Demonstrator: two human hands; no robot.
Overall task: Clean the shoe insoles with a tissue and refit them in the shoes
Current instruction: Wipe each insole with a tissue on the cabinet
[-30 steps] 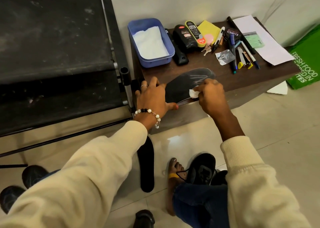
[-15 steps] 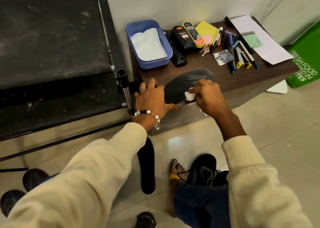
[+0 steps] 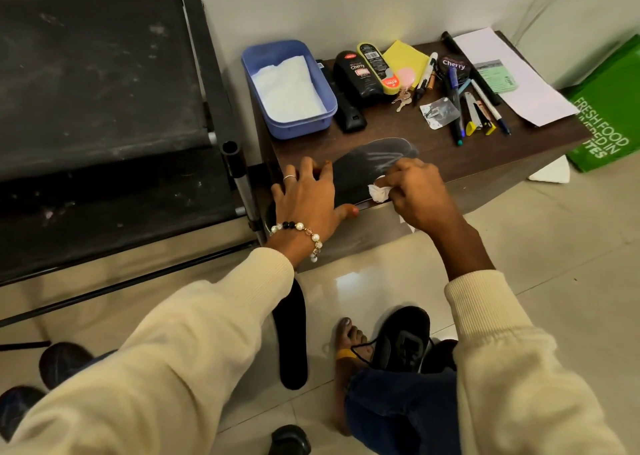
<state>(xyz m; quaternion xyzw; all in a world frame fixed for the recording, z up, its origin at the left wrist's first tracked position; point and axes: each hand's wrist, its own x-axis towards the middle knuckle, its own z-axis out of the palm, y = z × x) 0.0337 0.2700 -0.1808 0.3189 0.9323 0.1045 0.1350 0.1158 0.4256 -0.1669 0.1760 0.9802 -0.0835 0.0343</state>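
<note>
I see a dark insole (image 3: 372, 169) lying flat at the near edge of the low brown table (image 3: 398, 136), its heel end reaching the table's edge and pale streaks showing across its toe end. My left hand (image 3: 310, 198) lies on the heel part with the fingers spread and fairly straight, pressing it down, the thumb stretched along the table's near edge. There is a ring on one finger and a bead bracelet (image 3: 299, 233) at the wrist. My right hand (image 3: 414, 190) has its fingers curled round a crumpled white tissue (image 3: 379, 191), which touches the insole near its middle, just beside the left thumb.

A second insole (image 3: 292, 337) lies on the tiled floor below, partly under my left sleeve. A black shoe (image 3: 403, 340) sits on the floor by my bare foot (image 3: 349, 344), near my right knee. I can see the toe of another dark shoe (image 3: 289, 439) at the bottom edge.

On the table behind the insole stands a blue tub (image 3: 256, 74) with white tissue paper inside. Next to it are a black shoe polish bottle (image 3: 358, 77), a yellow-edged polish sponge (image 3: 375, 67), a yellow cloth (image 3: 407, 58), some keys (image 3: 403, 100), a row of pens (image 3: 457, 108) and a sheet of paper (image 3: 516, 84). A green bag (image 3: 609, 108) leans by the wall at the right. A black rack (image 3: 104, 108) fills the left side.
</note>
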